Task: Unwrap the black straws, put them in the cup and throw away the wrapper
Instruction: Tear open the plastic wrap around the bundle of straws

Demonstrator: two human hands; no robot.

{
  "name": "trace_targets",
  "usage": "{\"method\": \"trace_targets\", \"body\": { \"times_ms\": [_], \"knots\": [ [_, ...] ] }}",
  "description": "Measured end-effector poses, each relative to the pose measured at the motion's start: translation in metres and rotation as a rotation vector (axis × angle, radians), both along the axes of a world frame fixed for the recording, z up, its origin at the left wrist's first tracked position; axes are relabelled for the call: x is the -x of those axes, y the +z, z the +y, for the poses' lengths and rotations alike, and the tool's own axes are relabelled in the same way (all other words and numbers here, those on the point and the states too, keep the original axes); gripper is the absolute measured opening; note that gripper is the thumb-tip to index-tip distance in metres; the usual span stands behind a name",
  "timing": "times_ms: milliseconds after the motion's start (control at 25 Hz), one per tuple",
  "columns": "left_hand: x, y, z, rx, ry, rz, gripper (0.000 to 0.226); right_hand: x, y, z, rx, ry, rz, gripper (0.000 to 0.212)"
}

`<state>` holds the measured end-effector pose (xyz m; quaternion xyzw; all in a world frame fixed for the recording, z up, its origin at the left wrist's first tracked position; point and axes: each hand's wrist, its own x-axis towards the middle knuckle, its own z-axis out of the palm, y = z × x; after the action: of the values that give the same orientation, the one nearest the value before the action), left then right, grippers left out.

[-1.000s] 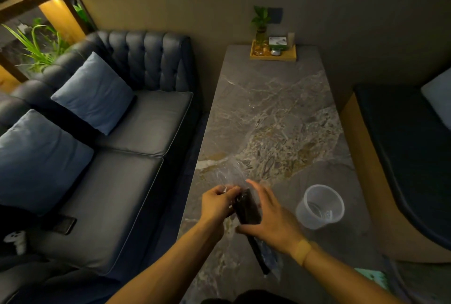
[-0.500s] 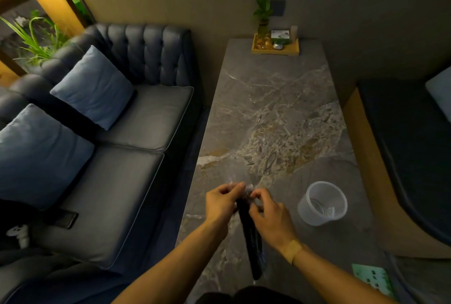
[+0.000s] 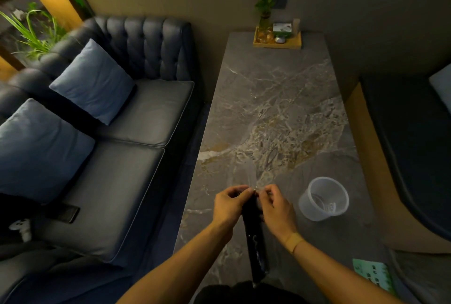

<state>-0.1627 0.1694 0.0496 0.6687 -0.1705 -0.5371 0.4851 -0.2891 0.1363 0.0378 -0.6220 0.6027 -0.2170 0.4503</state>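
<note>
A bundle of black straws (image 3: 255,245) in a clear plastic wrapper (image 3: 251,174) hangs over the near end of the marble table (image 3: 275,98), running from my fingers down toward my body. My left hand (image 3: 228,206) and my right hand (image 3: 277,208) pinch the wrapper's top end from either side, fingertips almost touching. A loose flap of clear wrapper sticks up above them. The clear plastic cup (image 3: 323,198) stands empty and upright on the table, just right of my right hand.
A wooden tray (image 3: 277,40) with a small plant and jars sits at the table's far end. A green printed card (image 3: 372,275) lies at the near right corner. A dark sofa (image 3: 127,137) with blue cushions runs along the left, a bench seat (image 3: 410,147) along the right.
Both hands have come together at the top of the bundle. The right hand slid up from gripping its middle to pinching the wrapper's top, and the bundle now hangs straighter.
</note>
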Motion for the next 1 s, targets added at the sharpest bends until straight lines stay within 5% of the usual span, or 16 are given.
{"method": "trace_targets", "body": {
  "times_ms": [240, 360, 600, 720, 800, 920, 1000],
  "knots": [
    [-0.015, 0.003, -0.006, -0.02, 0.103, -0.017, 0.006, 0.013, 0.005, -0.013, -0.454, -0.355, -0.635, 0.015],
    [-0.022, 0.009, -0.007, -0.011, 0.047, 0.03, 0.009, 0.028, 0.006, -0.022, -0.583, -0.348, -0.771, 0.018],
    [-0.035, 0.021, -0.009, -0.008, -0.09, -0.055, 0.01, 0.05, 0.014, -0.033, -0.452, -0.093, -0.485, 0.014],
    [-0.043, 0.026, -0.009, 0.022, -0.217, -0.113, 0.011, 0.054, 0.047, -0.052, -0.235, 0.04, -0.476, 0.056],
    [-0.044, 0.03, -0.01, 0.032, -0.313, -0.134, 0.01, 0.048, 0.072, -0.068, -0.078, 0.246, -0.314, 0.061],
    [-0.043, 0.037, -0.013, 0.046, -0.439, -0.167, 0.01, 0.033, 0.094, -0.085, 0.061, 0.618, 0.11, 0.045],
    [-0.046, 0.041, -0.015, 0.036, -0.489, -0.176, 0.011, 0.026, 0.097, -0.088, 0.007, 0.639, 0.112, 0.019]
  ]
}}
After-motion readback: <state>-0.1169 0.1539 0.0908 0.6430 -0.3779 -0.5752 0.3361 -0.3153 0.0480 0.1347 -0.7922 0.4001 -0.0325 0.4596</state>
